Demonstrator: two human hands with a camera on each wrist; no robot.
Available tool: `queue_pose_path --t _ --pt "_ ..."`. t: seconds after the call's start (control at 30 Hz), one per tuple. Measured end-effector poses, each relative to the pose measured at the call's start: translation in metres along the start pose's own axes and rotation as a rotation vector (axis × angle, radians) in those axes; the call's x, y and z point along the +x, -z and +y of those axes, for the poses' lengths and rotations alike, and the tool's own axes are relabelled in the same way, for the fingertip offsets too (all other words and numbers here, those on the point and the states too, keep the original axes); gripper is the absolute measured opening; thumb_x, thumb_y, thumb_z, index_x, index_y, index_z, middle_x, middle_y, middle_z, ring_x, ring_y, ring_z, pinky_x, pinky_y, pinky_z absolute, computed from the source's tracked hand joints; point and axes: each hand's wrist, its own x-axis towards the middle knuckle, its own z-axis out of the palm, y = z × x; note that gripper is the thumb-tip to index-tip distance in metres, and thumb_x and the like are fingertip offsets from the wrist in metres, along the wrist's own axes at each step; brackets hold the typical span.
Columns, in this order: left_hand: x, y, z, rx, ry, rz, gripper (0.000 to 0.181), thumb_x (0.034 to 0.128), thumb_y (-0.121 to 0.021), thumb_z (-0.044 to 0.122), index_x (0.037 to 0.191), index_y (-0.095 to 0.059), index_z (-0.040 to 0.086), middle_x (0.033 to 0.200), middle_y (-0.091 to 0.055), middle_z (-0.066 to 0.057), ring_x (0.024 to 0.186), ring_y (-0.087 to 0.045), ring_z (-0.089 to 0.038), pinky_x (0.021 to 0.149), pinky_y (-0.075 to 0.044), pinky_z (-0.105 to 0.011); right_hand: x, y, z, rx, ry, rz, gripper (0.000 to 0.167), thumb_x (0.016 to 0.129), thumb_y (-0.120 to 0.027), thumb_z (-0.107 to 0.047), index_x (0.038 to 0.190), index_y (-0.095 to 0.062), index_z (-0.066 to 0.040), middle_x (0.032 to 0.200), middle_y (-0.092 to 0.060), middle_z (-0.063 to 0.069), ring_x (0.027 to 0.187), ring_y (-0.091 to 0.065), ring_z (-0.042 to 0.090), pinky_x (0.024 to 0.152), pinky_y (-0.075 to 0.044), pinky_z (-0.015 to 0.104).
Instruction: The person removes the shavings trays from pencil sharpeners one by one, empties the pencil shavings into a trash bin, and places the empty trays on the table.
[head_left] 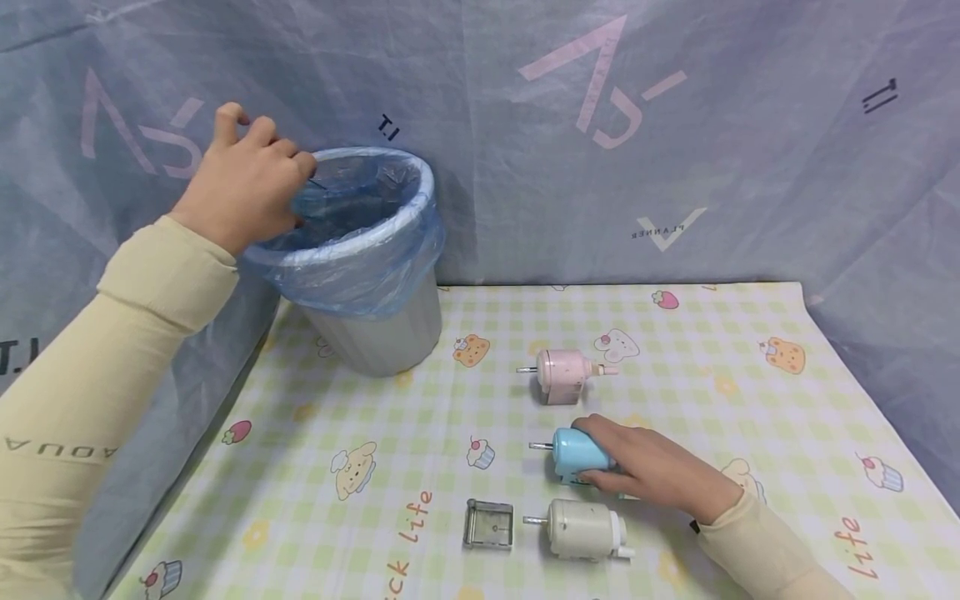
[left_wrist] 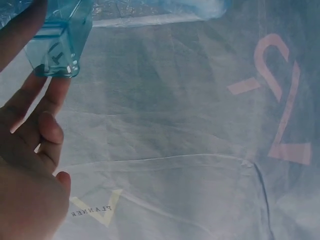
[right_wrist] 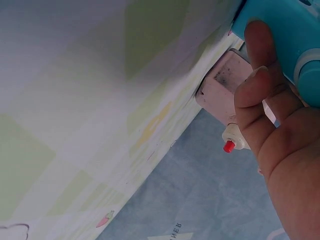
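Grey-blue printed cloth [head_left: 480, 217] hangs behind a green-and-white checked cover [head_left: 697, 333]. From the head view I see a grey ribbed bin [head_left: 375, 342] lined with a translucent blue plastic bag [head_left: 352, 283]. The left hand [head_left: 251, 179] hangs at the left side of its mouth; right of the bin and nearer the person, the right hand [head_left: 652, 467] grips a rounded light-blue plastic body [head_left: 581, 451] with a metal rod [head_left: 542, 446]. Also right of the bin lie a pink plastic body [head_left: 562, 375], a cream plastic body [head_left: 577, 529] and an open clear-grey plastic box [head_left: 489, 525].

The left wrist view shows a clear-blue plastic box [left_wrist: 57, 50] pinched between thumb and fingertips, spread only to the box's width. It looks light, stiff and slick, perhaps brittle; I'd hold it by opposite walls. Whether it is tipped, I cannot tell.

In the right wrist view, fingertips press the light-blue plastic body, the hand partly curled about it. It seems rigid, smooth and heavier, best held around its middle, clear of the rod.
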Motion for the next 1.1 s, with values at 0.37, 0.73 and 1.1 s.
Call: queue_pose_path --t 0.37,0.73,1.1 --pt "-0.005 -0.001 -0.008 -0.174 0.188 -0.118 0.042 0.0737 -0.094 0.019 0.095 -0.069 -0.007 0.079 -0.07 -0.024 0.088 -0.052 -0.046 0.107 -0.018 -0.073 0.0 0.0 -0.001 0.004 -0.006 -0.006 0.048 0.104 -0.07 -0.045 0.141 -0.052 -0.021 0.106 -0.06 -0.013 0.082 -0.055 0.001 0.072 -0.052 0.029" --pt "-0.009 -0.003 -0.009 -0.302 0.331 -0.171 0.053 0.0837 -0.088 0.033 0.108 -0.071 -0.01 0.085 -0.071 -0.026 0.086 -0.062 -0.048 0.105 -0.016 -0.074 -0.002 -0.001 -0.001 0.011 -0.011 -0.004 0.047 0.104 -0.069 -0.047 0.142 -0.051 -0.024 0.106 -0.06 -0.014 0.083 -0.055 0.001 0.072 -0.051 0.029" --pt "-0.012 -0.001 -0.009 -0.389 0.378 -0.171 0.059 0.0904 -0.083 0.043 0.114 -0.07 -0.009 0.094 -0.072 -0.029 0.093 -0.063 -0.051 0.107 -0.011 -0.079 0.0 0.001 -0.001 0.009 -0.006 -0.005 0.048 0.105 -0.069 -0.046 0.142 -0.051 -0.022 0.107 -0.059 -0.013 0.083 -0.055 0.001 0.073 -0.052 0.029"
